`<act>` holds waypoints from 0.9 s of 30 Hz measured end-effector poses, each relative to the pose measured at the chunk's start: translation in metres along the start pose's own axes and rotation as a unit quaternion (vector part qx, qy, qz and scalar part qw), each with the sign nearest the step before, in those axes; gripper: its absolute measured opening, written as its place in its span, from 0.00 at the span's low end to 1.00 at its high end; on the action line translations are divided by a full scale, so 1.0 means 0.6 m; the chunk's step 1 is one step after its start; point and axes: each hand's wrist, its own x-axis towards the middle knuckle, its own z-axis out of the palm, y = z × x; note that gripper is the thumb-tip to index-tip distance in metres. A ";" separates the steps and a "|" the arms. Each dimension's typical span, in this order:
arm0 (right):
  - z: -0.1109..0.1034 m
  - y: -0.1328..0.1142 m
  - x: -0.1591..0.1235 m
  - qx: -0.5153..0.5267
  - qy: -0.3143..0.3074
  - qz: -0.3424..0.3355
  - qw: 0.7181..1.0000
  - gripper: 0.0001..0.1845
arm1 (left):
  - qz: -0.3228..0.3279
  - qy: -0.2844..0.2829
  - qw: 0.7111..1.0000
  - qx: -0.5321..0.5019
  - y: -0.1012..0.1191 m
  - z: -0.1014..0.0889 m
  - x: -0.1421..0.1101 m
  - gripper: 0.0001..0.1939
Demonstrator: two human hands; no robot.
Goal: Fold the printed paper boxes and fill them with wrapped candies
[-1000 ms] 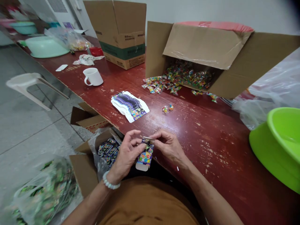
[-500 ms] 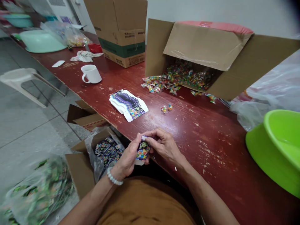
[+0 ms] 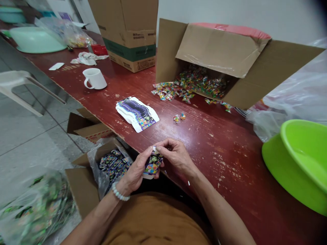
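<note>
A small printed carton (image 3: 152,165) with purple and bright pictures is held at the near edge of the red table (image 3: 224,153). My left hand (image 3: 136,170) wraps round it from below and the side. My right hand (image 3: 176,156) pinches its top flap with fingers curled. A fanned stack of flat printed cartons (image 3: 136,114) lies on the table just beyond my hands. Two loose wrapped candies (image 3: 178,117) lie to the right of the stack. Farther back, a tipped cardboard box (image 3: 230,58) spills several colourful wrapped candies (image 3: 189,86).
A lime green basin (image 3: 298,160) sits at the right with clear plastic bags (image 3: 293,98) behind it. A white mug (image 3: 95,79), an upright cardboard box (image 3: 129,34) and a pale green basin (image 3: 33,39) stand at the back left. A floor box (image 3: 112,163) holds filled cartons beside a plastic stool (image 3: 17,83).
My hands have turned the small carton and drawn it closer together; my right fingers moved from the open top flap down onto it. The view shifted slightly right.
</note>
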 end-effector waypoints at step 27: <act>-0.205 -0.039 0.222 -0.425 0.282 0.007 0.860 0.17 | -0.128 0.016 0.990 0.054 -0.045 -0.086 -0.090 0.20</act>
